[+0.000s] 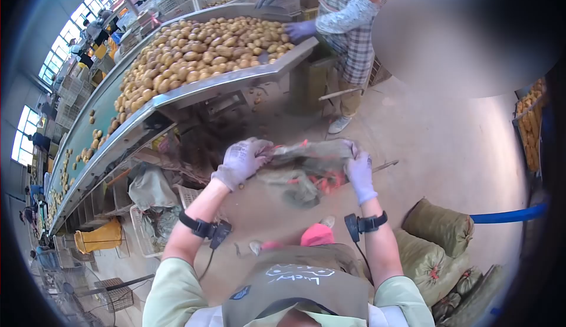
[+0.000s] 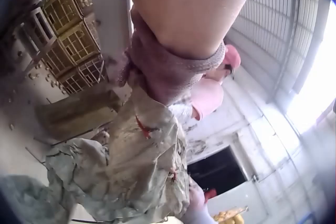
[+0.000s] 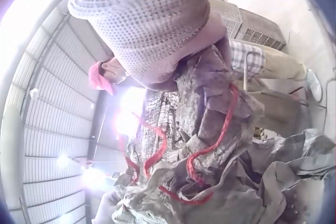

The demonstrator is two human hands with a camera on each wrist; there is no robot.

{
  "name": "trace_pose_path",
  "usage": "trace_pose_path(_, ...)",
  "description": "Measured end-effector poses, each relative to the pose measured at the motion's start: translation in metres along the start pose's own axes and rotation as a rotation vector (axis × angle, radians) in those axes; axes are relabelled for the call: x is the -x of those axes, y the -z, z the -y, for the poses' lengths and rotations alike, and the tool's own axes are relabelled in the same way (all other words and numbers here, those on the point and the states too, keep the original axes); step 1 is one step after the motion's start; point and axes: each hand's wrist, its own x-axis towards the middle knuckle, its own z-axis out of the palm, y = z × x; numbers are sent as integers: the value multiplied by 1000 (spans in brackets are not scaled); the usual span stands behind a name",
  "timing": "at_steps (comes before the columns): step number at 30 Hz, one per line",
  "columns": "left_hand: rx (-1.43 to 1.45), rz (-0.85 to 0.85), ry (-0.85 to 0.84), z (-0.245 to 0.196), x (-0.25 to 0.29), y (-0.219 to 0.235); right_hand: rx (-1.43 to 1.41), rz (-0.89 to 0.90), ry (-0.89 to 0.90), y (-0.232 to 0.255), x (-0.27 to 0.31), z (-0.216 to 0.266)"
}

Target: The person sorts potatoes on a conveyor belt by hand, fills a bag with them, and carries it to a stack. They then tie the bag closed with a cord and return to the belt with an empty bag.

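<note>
Stretched between both gloved hands is a grey-green woven sack (image 1: 321, 150) with red cords. My left hand (image 1: 240, 160) grips one end of its edge, and my right hand (image 1: 361, 173) grips the other. Below the hands the sack hangs loose and crumpled, blurred in the head view. From the left wrist, the creased cloth of the sack (image 2: 142, 155) spreads out under the purple glove (image 2: 168, 71). Several red cords (image 3: 227, 124) dangle over the folds in the right wrist view. The fingertips are largely hidden in both wrist views.
A metal-edged conveyor (image 1: 236, 70) heaped with potatoes (image 1: 194, 50) runs along the left and front. Another person (image 1: 348, 32) in a checked apron stands at its end. Filled sacks (image 1: 439, 227) lie at the right, near a blue strap (image 1: 510, 214). A crate (image 1: 141, 232) holds more sacks.
</note>
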Motion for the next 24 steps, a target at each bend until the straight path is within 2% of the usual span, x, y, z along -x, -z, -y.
trace_pose_path(1, 9, 6, -24, -12, -19, -8, -123, -76, 36, 18, -13, -11)
trace_pose_path(2, 20, 10, -48, -22, -37, -15, -271, -72, 9, 32, -26, -28)
trace_pose_path(3, 25, 20, -43, -26, -53, -23, -269, -70, -3, 50, -31, -32)
trace_pose_path(5, -124, 26, 4, -25, -80, -45, 312, -25, -58, 86, -46, -37)
trace_pose_path(6, -134, -71, 2, -30, -89, -59, 320, -16, -55, 96, -53, -41)
trace_pose_path(7, -129, -73, 13, -34, -100, -74, 564, -91, 218, 99, -57, -46)
trace_pose_path(8, 42, -101, 33, -43, -111, -86, 797, -168, 493, 97, -60, -48)
trace_pose_path(9, 211, -125, 53, -50, -122, -99, 794, -158, 487, 91, -65, -34)
trace_pose_path(10, 568, -76, 185, -53, -136, -124, 664, -133, 608, 83, -69, -9)
trace_pose_path(11, 572, -70, 199, -67, -148, -131, 533, -106, 727, 81, -77, 2)
trace_pose_path(12, 649, 27, 251, -85, -160, -131, 535, -90, 723, 78, -94, -22)
trace_pose_path(13, 728, 123, 302, -94, -171, -132, 753, 112, 611, 68, -115, -61)
trace_pose_path(14, 622, 163, 281, -91, -182, -134, 966, 316, 491, 66, -134, -86)
trace_pose_path(15, 635, 157, 293, -87, -190, -140, 972, 333, 495, 79, -152, -92)
trace_pose_path(17, -231, 323, -13, -75, -210, -156, 232, 98, 163, 102, -192, -98)
trace_pose_path(18, -336, 503, 103, -65, -225, -170, 244, 119, 162, 109, -206, -91)
trace_pose_path(19, -316, 504, 117, -50, -233, -185, 75, 58, 94, 116, -219, -84)
trace_pose_path(20, -326, 395, 194, -30, -240, -199, -94, -7, 26, 121, -236, -80)
trace_pose_path(21, -338, 292, 272, -6, -247, -215, -82, 8, 19, 120, -254, -104)
trace_pose_path(22, -320, 302, 287, 24, -250, -241, 87, 37, -3, 119, -268, -151)
trace_pose_path(23, -66, 18, 303, 58, -253, -270, 255, 64, -22, 119, -280, -182)
trace_pose_path(24, 184, -270, 315, 76, -261, -288, 267, 78, -29, 118, -293, -192)
